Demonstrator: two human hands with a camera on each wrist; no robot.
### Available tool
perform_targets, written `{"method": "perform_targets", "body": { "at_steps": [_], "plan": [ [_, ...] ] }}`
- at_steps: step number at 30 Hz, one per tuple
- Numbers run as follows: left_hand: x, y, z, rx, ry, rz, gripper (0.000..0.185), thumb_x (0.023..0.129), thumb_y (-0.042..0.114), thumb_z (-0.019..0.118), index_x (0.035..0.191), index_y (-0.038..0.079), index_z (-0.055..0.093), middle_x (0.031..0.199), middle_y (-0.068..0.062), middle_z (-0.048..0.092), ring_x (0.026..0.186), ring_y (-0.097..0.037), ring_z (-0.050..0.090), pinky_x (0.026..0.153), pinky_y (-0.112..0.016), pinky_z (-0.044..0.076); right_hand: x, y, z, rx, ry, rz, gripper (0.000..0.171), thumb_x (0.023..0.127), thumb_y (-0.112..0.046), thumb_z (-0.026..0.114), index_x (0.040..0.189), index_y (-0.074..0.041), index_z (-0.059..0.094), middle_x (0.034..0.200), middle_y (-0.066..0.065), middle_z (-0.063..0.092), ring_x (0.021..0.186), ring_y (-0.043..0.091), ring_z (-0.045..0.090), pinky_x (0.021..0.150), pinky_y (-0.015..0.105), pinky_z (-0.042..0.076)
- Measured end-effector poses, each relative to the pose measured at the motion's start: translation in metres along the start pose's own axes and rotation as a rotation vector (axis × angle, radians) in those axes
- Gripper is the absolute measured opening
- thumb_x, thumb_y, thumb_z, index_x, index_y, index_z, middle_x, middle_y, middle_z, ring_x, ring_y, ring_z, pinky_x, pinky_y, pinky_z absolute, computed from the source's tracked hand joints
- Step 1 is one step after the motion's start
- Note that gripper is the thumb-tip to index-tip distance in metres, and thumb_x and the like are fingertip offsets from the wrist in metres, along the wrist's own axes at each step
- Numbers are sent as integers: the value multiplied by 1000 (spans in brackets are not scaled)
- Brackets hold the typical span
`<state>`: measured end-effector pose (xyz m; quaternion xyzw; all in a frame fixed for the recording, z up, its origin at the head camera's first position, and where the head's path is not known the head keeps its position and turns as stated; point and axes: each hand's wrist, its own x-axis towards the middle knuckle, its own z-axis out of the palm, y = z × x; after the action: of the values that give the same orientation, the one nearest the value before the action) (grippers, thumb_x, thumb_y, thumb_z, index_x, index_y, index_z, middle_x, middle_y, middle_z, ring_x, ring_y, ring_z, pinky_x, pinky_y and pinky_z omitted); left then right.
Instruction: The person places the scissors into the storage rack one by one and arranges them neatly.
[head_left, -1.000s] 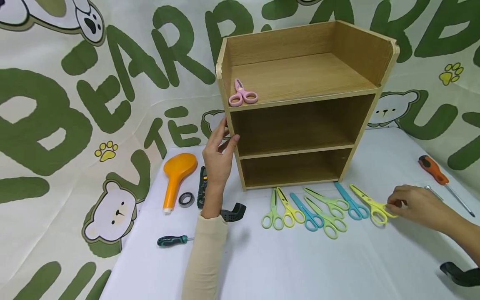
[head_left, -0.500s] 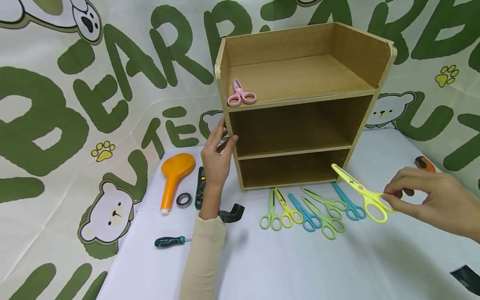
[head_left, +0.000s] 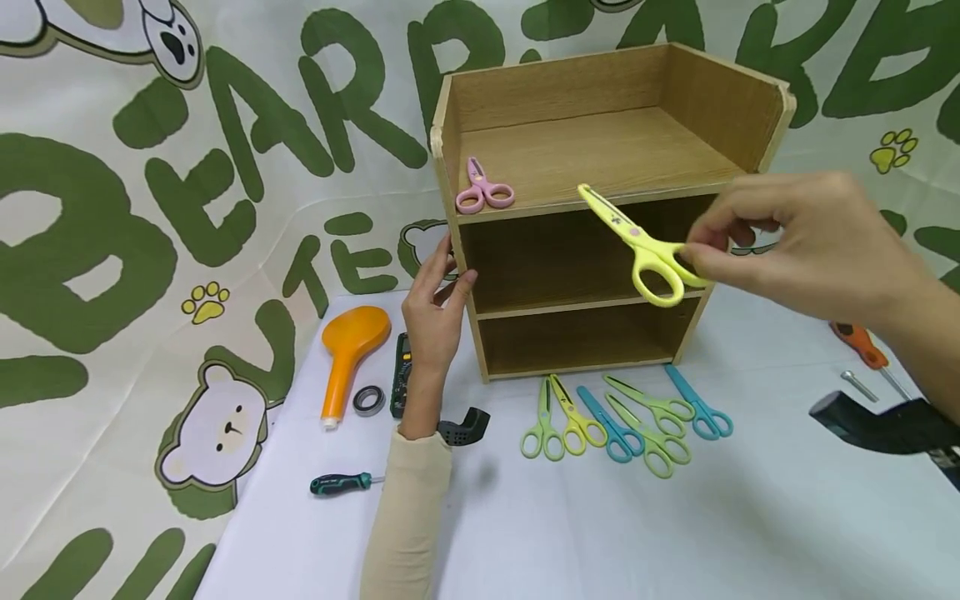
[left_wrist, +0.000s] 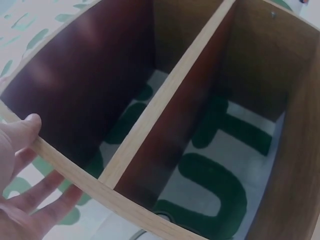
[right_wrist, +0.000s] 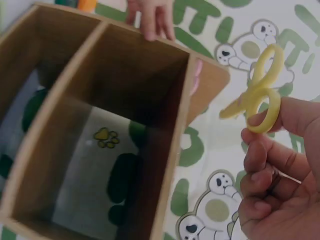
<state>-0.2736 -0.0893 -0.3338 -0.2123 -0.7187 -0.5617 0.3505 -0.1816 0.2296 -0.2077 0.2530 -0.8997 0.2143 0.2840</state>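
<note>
A wooden three-level shelf unit (head_left: 600, 150) stands on the white table. Pink scissors (head_left: 483, 190) lie at the left front of its top level. My right hand (head_left: 693, 258) pinches the handle of yellow scissors (head_left: 637, 246) and holds them in the air before the shelf's upper right front, blades pointing up-left. In the right wrist view the yellow scissors (right_wrist: 260, 95) stick up from my fingers (right_wrist: 265, 150). My left hand (head_left: 453, 267) rests with straight fingers against the shelf's left side panel, thumb at the front edge (left_wrist: 30, 125). Several green, yellow and blue scissors (head_left: 622, 417) lie before the shelf.
Left of the shelf lie an orange bulb-shaped object (head_left: 352, 346), a metal ring (head_left: 369, 400), a black meter (head_left: 402, 375), a black plastic piece (head_left: 465, 427) and a green-handled screwdriver (head_left: 345, 482). An orange screwdriver (head_left: 862, 346) and a metal pin (head_left: 858, 385) lie at the right.
My right hand picked the yellow scissors off the right end of the row and raised them up and left to the shelf's front. The left hand stayed on the side panel.
</note>
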Motion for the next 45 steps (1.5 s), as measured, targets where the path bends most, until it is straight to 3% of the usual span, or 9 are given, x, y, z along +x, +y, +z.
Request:
{"method": "perform_targets", "body": {
  "at_steps": [3,11,18,23,30,37,45],
  "plan": [
    [-3,-1,-1,-1,-3,-7,55,92,-1,69,144,-1,51,134,-20,60,114,-35,62,90,-56,54,31,-7,3,-7,-33,65,5,84,-10,78,81,-10,74,72,0,61,66,12,47,52,18,36],
    [-5,-6,2,-1,-8,-24,56,93,0,69,145,3,51,137,-16,59,116,-32,61,92,-54,54,109,-9,24,-92,-160,124,18,88,-19,70,87,-2,76,76,10,66,74,21,50,53,24,38],
    [-5,-3,2,14,10,5,55,92,0,69,144,0,52,135,-18,60,114,-33,62,91,-54,55,143,-11,47,-103,-209,162,18,85,-16,65,80,-3,76,68,7,64,69,20,49,51,28,38],
    [-5,-14,4,13,14,9,55,93,1,69,145,1,51,136,-18,59,114,-32,62,90,-54,55,152,-7,60,-96,-264,217,20,85,-19,64,80,-3,75,69,7,64,71,22,51,56,31,40],
    [-4,-34,7,0,-13,28,56,95,16,70,148,16,52,140,-3,58,115,-20,61,92,-39,57,150,4,64,-102,-336,291,23,89,-24,65,88,-3,75,71,6,63,76,24,53,61,34,41],
    [0,3,6,-21,-6,33,53,92,-3,68,143,-4,51,137,-20,58,112,-33,62,90,-51,56,140,4,59,-117,-312,237,28,96,-21,56,96,-2,76,77,9,65,73,23,54,57,32,42],
    [1,-1,2,-2,8,31,53,93,-2,68,143,-3,51,137,-20,58,112,-33,62,89,-54,56,130,2,59,-100,-260,160,28,98,-18,56,102,0,77,86,12,70,76,23,55,62,33,41]
  ]
}}
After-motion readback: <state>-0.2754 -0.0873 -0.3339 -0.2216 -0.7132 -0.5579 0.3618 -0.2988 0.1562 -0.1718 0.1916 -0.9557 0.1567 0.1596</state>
